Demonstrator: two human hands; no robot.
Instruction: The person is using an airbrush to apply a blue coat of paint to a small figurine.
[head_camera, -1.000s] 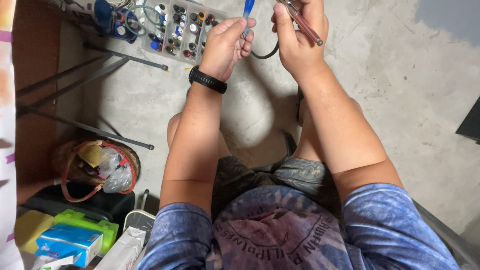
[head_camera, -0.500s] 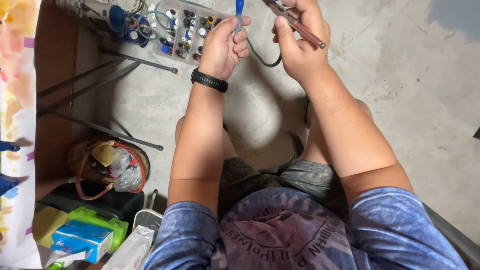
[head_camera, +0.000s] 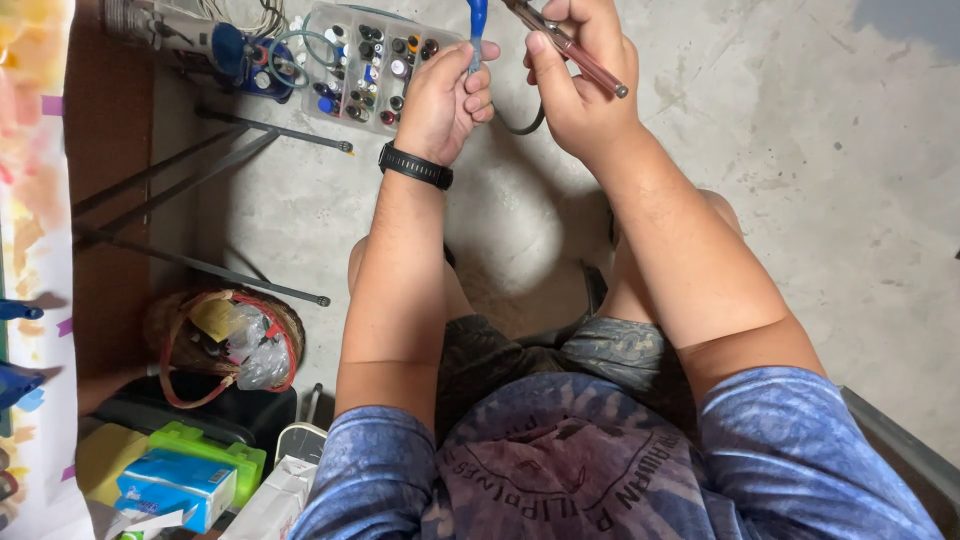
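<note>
My left hand (head_camera: 448, 98), with a black band on its wrist, is closed around a thin blue-handled tool (head_camera: 477, 22) that points up out of view. My right hand (head_camera: 578, 85) grips a slim reddish-brown tool (head_camera: 572, 52) slanting down to the right, its tip free. A dark cable loop (head_camera: 522, 126) hangs between the two hands. Both hands are raised over the concrete floor, just right of a clear compartment box (head_camera: 372, 62) full of small coloured parts. I sit with my knees below them.
A blue device with coiled wires (head_camera: 232, 45) lies left of the box. Thin metal rods (head_camera: 200, 265) cross the floor at left. A woven basket with a red rim (head_camera: 228, 345) holds bags. Green and blue boxes (head_camera: 190, 478) sit at lower left.
The view has shifted slightly, so the hands sit a little lower in the frame. Both hands keep their hold on the tools.
</note>
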